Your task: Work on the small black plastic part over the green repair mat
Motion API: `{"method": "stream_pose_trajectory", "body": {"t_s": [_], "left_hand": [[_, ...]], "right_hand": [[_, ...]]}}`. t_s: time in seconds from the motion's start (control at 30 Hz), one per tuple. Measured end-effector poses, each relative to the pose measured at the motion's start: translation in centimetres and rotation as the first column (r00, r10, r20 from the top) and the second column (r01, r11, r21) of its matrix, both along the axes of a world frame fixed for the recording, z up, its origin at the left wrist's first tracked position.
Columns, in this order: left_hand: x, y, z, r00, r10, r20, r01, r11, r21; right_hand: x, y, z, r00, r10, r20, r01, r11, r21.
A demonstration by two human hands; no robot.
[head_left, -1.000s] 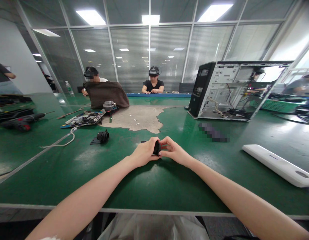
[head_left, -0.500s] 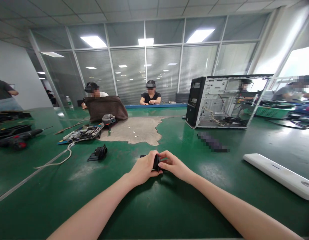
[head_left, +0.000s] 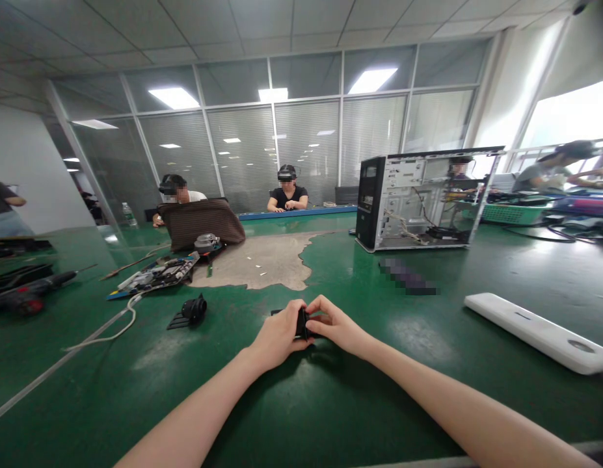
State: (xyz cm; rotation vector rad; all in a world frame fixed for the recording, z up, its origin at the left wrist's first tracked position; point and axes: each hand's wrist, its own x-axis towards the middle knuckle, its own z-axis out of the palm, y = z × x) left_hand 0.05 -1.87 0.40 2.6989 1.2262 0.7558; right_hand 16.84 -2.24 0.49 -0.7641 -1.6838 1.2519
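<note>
Two hands working at one small black part (head_left: 302,322) above the near middle of the green tabletop (head_left: 291,422); whether the part touches the surface cannot be told. The left hand (head_left: 276,335) wraps the part, its fingers closed around the body, one dark end showing beyond the knuckles. The right hand (head_left: 339,328) meets the opposite side, thumb and fingers pinching the part's right edge. To the left, well apart, lies a black cylindrical part with a slatted bracket (head_left: 194,309); farther left, a circuit board (head_left: 157,274) and a power drill (head_left: 30,296). At right, an open computer tower case (head_left: 369,205) stands upright behind a long white device (head_left: 525,325) lying flat.
</note>
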Motion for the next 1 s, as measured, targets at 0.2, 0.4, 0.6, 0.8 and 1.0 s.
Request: {"method": "stream_pose_trajectory", "body": {"t_s": [0.2, 0.4, 0.6, 0.8, 1.0], "left_hand": [[-0.11, -0.11, 0.18, 1.0, -0.011, -0.003, 0.011, 1.0, -0.002], [-0.15, -0.01, 0.01, 1.0, -0.005, -0.023, 0.006, 1.0, 0.02], [-0.18, 0.14, 0.05, 1.0, -0.001, -0.021, 0.001, 1.0, -0.005], [-0.15, -0.02, 0.26, 1.0, -0.002, -0.024, 0.002, 1.0, 0.002], [-0.14, -0.1, 0.34, 1.0, -0.004, -0.03, 0.005, 1.0, 0.012]], "right_hand": [[0.46, 0.32, -0.28, 0.998, 0.048, 0.039, -0.048, 0.999, 0.006], [0.52, 0.22, -0.27, 0.996, 0.083, 0.043, -0.083, 0.996, 0.011], [0.24, 0.39, 0.05, 0.998, -0.001, 0.064, -0.001, 0.999, 0.037], [0.51, 0.22, 0.15, 0.997, 0.024, 0.078, -0.029, 0.998, 0.054], [0.42, 0.13, -0.04, 0.998, 0.022, 0.062, -0.024, 0.999, 0.031]]}}
